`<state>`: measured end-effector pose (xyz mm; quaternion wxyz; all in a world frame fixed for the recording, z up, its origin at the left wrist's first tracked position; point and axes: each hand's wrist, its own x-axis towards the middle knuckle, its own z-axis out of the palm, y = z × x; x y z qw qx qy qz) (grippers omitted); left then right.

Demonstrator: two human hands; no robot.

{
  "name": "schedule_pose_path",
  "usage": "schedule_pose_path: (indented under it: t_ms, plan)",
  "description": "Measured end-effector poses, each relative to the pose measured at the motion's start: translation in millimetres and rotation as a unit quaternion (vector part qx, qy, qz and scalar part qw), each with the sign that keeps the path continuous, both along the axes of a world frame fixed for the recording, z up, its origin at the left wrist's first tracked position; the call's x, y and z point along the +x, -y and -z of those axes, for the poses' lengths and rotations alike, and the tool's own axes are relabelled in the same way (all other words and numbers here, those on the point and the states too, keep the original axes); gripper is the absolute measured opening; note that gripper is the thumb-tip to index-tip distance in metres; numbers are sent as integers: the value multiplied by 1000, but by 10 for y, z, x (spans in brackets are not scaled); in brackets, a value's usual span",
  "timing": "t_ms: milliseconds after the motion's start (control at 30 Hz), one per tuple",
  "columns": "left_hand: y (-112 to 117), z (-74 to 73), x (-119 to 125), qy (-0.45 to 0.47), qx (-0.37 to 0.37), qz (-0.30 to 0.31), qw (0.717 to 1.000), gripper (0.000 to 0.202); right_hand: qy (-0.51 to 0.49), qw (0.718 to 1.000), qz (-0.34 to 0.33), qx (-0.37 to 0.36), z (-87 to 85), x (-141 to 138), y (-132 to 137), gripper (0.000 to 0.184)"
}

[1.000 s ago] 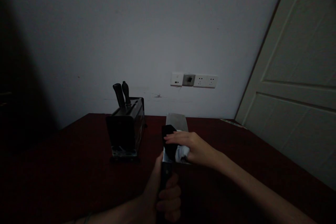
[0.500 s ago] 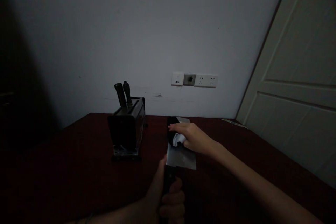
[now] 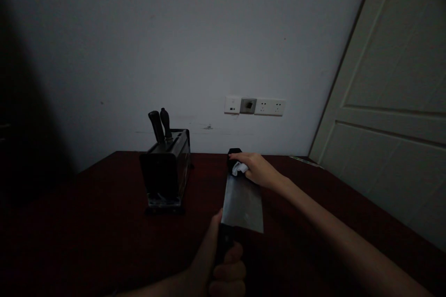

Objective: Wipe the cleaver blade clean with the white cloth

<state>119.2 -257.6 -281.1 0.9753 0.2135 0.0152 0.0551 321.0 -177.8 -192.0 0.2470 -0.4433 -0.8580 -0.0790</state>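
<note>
My left hand [image 3: 223, 264] is closed round the dark handle of a cleaver [image 3: 242, 202], low in the middle of the view. Its broad steel blade points away from me over the dark red table [image 3: 104, 222]. My right hand [image 3: 256, 169] presses a black and white cloth [image 3: 237, 163] against the far tip of the blade, fingers closed over it.
A dark knife block [image 3: 167, 171] with two black handles sticking up stands on the table left of the blade. A wall with a row of sockets [image 3: 255, 106] is behind. A pale door [image 3: 393, 111] stands at the right.
My right hand has slid the cloth along the blade from near the handle to its far tip. More bare blade shows now. My left hand has kept its grip.
</note>
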Motion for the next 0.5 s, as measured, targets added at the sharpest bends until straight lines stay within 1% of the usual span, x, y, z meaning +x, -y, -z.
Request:
schedule_pose_path:
  t_ms: [67, 167, 267, 367, 433, 500]
  plan:
    - [-2, -24, -11, 1, -2, -3, 1000, 63, -11, 1000, -4, 0, 32, -10, 45, 66]
    - [-40, -62, -27, 13, -6, -20, 1000, 62, -36, 999, -35, -11, 121, -100, 267, 67]
    - [-103, -92, -39, 34, -6, -43, 998, 62, -53, 992, -109, -27, 214, -238, 572, 61]
    - [-145, -118, -47, 45, -11, -34, 998, 64, -78, 979, -188, -23, 263, -334, 793, 55]
    - [-145, -131, -49, 43, -11, -26, 999, 65, -84, 974, -208, -24, 257, -331, 825, 54]
    - [-125, -142, -50, 42, -10, -35, 998, 64, -82, 978, -191, -25, 221, -263, 750, 54]
